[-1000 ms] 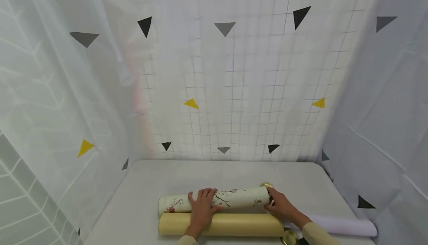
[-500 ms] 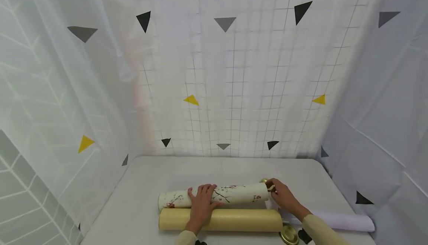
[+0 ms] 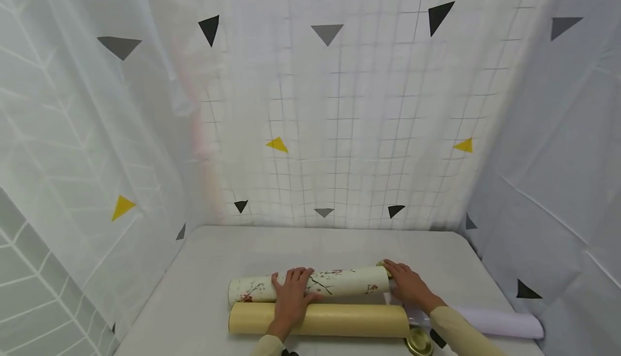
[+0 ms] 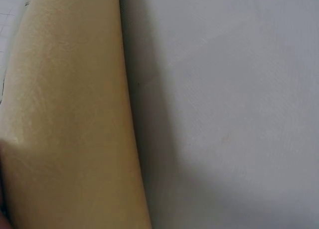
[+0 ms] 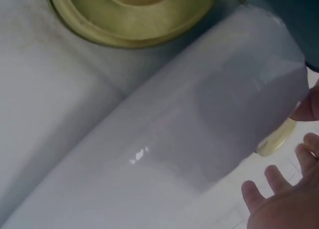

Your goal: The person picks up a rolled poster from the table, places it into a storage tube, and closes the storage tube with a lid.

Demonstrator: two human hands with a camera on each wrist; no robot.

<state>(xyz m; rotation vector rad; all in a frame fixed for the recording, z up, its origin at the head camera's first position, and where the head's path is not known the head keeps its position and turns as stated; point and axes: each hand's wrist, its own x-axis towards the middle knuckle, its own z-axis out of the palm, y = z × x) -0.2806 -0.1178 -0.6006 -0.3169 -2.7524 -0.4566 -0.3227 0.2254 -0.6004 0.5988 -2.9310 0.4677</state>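
A cream wallpaper roll (image 3: 346, 282) with a blossom-branch print lies slightly slanted behind a plain yellow roll (image 3: 354, 321). My left hand (image 3: 292, 302) grips the blossom roll from above, its fingers over the far side and thumb toward the yellow roll. My right hand (image 3: 411, 287) is at the blossom roll's right end, fingers extended against it, with a bit of gold showing between. In the right wrist view, the right hand's fingers (image 5: 279, 181) are spread apart. The left wrist view holds mostly the yellow roll (image 4: 70, 114); the left hand is nearly hidden there.
A pale lilac glossy roll (image 3: 504, 323) lies at the right, beneath the right forearm. One round gold lid (image 3: 419, 341) sits by the yellow roll's right end. Another gold piece (image 3: 380, 264) shows behind the blossom roll. Patterned white sheets (image 3: 339, 129) surround the white table (image 3: 233, 248).
My right hand drew a gold piece to the blossom roll's right end and now presses flatter against it. That end shifted slightly back and left. My left hand stays on the roll.
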